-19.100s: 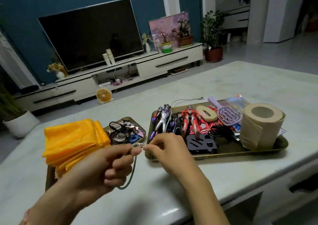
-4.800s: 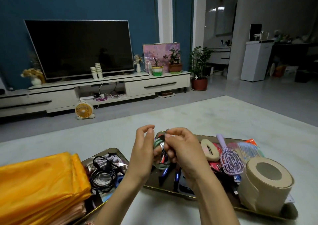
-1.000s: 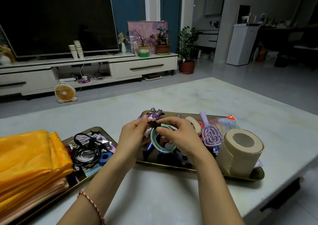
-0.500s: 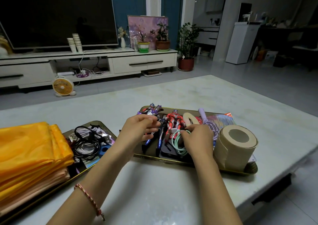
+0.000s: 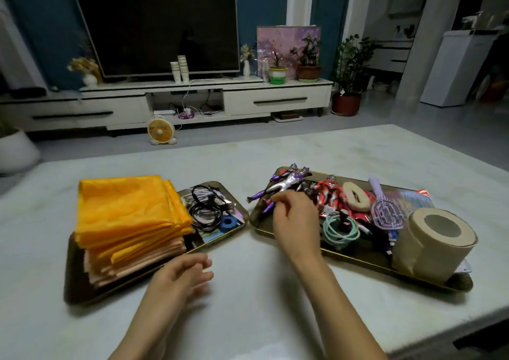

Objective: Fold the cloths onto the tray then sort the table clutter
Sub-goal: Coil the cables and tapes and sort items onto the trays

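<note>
A stack of folded orange and peach cloths (image 5: 124, 211) lies on the left tray (image 5: 72, 285). On the right tray (image 5: 358, 261) a coiled mint-green cable (image 5: 340, 229) lies loose beside a red toy figure (image 5: 329, 194). My right hand (image 5: 293, 217) hovers over that tray's left end, its curled fingertips pinching the legs of a silver and purple toy figure (image 5: 286, 183). My left hand (image 5: 184, 274) is above the table by the left tray's front edge, fingers relaxed and holding nothing.
Black coiled cables (image 5: 205, 211) and a blue tape roll (image 5: 228, 222) fill the left tray's far end. A paper roll (image 5: 432, 246), a purple hairbrush (image 5: 387, 212) and a beige hair ring (image 5: 355, 196) crowd the right tray. The table edge runs near at lower right.
My right hand let go of the mint cable, which now lies in the right tray, and moved left to the silver figure. My left hand left that figure and drew back toward me.
</note>
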Motion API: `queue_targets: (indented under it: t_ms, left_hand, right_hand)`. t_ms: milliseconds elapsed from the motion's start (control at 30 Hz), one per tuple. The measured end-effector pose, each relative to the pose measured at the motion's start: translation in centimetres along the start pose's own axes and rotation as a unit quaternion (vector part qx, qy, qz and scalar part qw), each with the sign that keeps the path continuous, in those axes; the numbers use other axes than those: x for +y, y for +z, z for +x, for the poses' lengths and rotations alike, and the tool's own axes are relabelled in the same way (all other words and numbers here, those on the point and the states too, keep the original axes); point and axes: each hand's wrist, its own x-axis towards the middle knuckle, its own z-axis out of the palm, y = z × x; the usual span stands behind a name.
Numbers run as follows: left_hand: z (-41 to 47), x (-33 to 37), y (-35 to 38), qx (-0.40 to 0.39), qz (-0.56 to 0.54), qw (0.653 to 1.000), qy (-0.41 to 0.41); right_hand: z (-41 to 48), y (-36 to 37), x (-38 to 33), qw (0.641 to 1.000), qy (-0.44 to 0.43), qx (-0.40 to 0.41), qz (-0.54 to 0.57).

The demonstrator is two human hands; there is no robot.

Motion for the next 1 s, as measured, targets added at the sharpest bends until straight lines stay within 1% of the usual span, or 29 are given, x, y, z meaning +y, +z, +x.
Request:
queue_targets:
  t_ms: [67,133,200,267,333,400,467,567,633,700,733,800,833,867,933,1000]
  left_hand:
    - [-0.5,-1.2,-3.1,0.038,-0.077,0.993,-0.078]
    - [-1.7,-1.5,-7.4,0.080,-0.174,0.972,-0.139]
    - [-2.0,-0.9,-9.0,0.072,-0.242,0.950,-0.183]
    - [-2.2,-1.0,-11.1,0.098,-0.275,0.941,-0.169]
    - [-1.7,-0.7,-11.1,0.118,-0.278,0.940,-0.160]
    - [-0.8,-1.2,-11.8,0.137,-0.280,0.937,-0.158]
    - [-0.1,-1.6,-12.5,0.143,-0.295,0.930,-0.166]
    - [0.6,-1.8,-14.0,0.143,-0.322,0.916,-0.190]
    - [0.8,-1.2,-14.5,0.139,-0.324,0.916,-0.191]
    - [1.5,-0.8,-15.4,0.160,-0.270,0.934,-0.172]
    - [2.2,-0.8,-16.4,0.187,-0.227,0.943,-0.157]
    - [3.7,-0.7,-18.0,0.242,-0.115,0.956,-0.117]
    - [4.6,-0.8,-19.1,0.278,-0.048,0.955,-0.090]
    - [5.5,-1.0,-20.2,0.318,0.024,0.946,-0.057]
    - [7.6,-1.4,-23.1,0.402,0.153,0.902,0.015]
    - [9.0,-1.6,-24.7,0.422,0.271,0.863,0.065]
  right_hand:
    - [-0.7,2.7,-1.4,0.993,0.008,-0.114,0.041]
    - [-1.9,5.9,-2.7,0.982,0.033,-0.181,0.040]
    - [-1.9,7.1,-2.1,0.984,0.073,-0.163,-0.002]
    - [-2.4,8.5,-2.3,0.985,0.081,-0.152,-0.029]
    - [-2.7,9.0,-1.7,0.986,0.037,-0.156,-0.054]
    - [-3.4,9.9,-1.5,0.975,-0.049,-0.200,-0.083]
    - [-3.8,10.0,-0.8,0.960,-0.129,-0.220,-0.114]
    - [-3.8,10.1,0.0,0.946,-0.210,-0.216,-0.122]
    - [-3.4,10.5,0.0,0.935,-0.256,-0.209,-0.131]
    - [-3.3,11.8,-0.5,0.921,-0.304,-0.207,-0.129]
    - [-3.3,12.9,-1.0,0.912,-0.332,-0.207,-0.122]
    - [-3.6,14.6,-1.7,0.905,-0.350,-0.221,-0.103]
    - [-3.5,15.7,-2.2,0.905,-0.351,-0.225,-0.089]
    - [-3.3,16.8,-2.5,0.905,-0.353,-0.226,-0.073]
    - [-2.9,19.2,-3.9,0.900,-0.370,-0.227,-0.037]
    - [-2.4,20.3,-4.6,0.895,-0.381,-0.232,-0.013]
